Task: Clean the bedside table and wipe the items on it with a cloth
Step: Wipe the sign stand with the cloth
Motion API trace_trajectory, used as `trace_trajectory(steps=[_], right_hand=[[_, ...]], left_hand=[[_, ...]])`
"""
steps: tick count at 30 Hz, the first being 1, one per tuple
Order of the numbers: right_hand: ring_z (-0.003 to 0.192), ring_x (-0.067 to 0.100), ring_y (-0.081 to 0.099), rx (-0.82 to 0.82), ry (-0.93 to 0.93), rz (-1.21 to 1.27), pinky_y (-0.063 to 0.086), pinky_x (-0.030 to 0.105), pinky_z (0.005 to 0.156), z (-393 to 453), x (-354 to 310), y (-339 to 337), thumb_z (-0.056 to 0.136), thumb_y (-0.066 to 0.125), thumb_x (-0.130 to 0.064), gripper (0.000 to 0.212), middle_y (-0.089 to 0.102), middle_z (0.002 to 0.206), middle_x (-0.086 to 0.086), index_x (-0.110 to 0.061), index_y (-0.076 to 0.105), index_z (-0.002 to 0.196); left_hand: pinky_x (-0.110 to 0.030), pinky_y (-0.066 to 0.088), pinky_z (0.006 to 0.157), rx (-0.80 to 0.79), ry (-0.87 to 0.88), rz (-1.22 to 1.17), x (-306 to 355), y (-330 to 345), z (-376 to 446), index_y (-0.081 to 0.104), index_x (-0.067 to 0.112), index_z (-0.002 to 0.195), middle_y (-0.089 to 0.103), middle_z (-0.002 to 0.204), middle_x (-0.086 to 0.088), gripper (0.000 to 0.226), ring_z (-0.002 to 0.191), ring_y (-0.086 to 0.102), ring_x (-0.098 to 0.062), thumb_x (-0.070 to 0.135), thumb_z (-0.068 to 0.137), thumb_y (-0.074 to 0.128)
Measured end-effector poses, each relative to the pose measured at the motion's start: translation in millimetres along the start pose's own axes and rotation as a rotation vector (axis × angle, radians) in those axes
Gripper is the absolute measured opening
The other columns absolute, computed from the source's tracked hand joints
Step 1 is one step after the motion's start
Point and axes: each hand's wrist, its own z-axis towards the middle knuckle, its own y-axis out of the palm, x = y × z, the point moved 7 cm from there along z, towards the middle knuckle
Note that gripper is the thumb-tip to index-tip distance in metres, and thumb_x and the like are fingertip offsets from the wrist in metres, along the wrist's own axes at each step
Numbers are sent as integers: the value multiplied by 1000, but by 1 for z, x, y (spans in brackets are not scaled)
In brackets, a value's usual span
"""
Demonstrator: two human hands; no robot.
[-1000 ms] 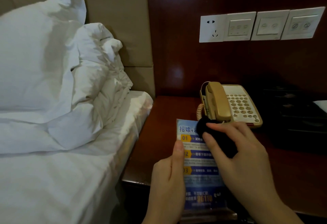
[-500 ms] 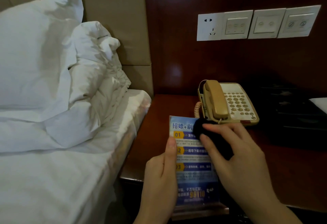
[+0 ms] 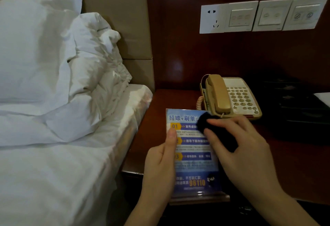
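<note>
A left hand is gripping the card above the worktop, steadying it, while the right hand is clutching a cloth, pressing it against the card's top.

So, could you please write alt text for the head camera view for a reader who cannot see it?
A person's left hand holds a blue sign in a clear stand while the right hand presses a dark cloth to its top. Behind, a beige telephone sits on the wooden bedside table, beside a white-sheeted bed.
</note>
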Motion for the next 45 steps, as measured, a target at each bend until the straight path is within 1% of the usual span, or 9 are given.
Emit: trace_trajectory(steps=[4,11,19,28,33,36,40,43,45], right_hand=[[107,-18,46,-9,55,52,36,7,71,6,9,-4,82,52,-59,41,49,109,-26,-41,64,116],[109,-9,48,-235,-15,35,47,15,73,-13,-6,17,78,41,-71,45,44,111,-31,-51,60,113],[108,-16,49,-29,71,73,38,8,76,-5,17,-11,81,54,-60,34,53,111,-31,-50,61,113],[105,-6,52,-210,-14,24,47,10,68,-20,-5,11,78,41,-72,42,49,111,-28,-51,58,110],[107,-16,49,-110,35,114,44,6,71,-14,-1,1,80,48,-64,30,49,111,-31,-53,55,107],[109,-20,45,-54,56,132,44,3,69,-15,1,-3,82,52,-59,27,49,112,-32,-55,51,109],[110,-15,48,-21,-25,40,44,9,67,-15,1,-6,85,55,-55,33,48,111,-28,-48,57,117],[98,-5,57,-58,-82,-9,51,15,65,-16,-8,-3,88,53,-56,30,48,110,-23,-46,58,116],[85,0,61,-118,-175,-86,51,13,61,-21,-23,8,92,51,-55,25,49,108,-18,-44,57,114]], left_hand=[[-21,57,58,5,-11,4,0,0,-2,77,7,86,79,80,-6,51,73,77,-18,46,96,46],[-18,53,48,168,-37,-13,-1,-21,1,76,10,74,77,71,-5,52,62,75,-14,45,99,47],[-23,59,64,-117,-34,100,-3,3,-3,76,4,91,79,83,-8,52,77,77,-20,48,95,47],[-20,54,49,100,-130,-35,-8,-10,0,76,8,81,78,74,-7,49,62,75,-16,46,98,49],[-38,59,71,-16,-283,-199,-16,7,2,81,17,82,79,89,-11,47,77,78,-25,57,77,57],[-38,59,69,-120,-315,-234,-18,17,1,75,20,92,79,89,-10,46,76,78,-23,57,74,54],[-45,63,68,-263,-357,-222,-20,21,-4,67,26,112,78,104,-12,58,91,76,-33,69,80,45],[-50,62,74,-201,-319,-214,-21,20,2,71,23,109,79,96,-13,59,85,77,-33,68,81,45],[-42,63,60,-98,-319,-216,-24,16,8,72,19,101,79,81,-11,57,68,77,-26,65,87,40]])
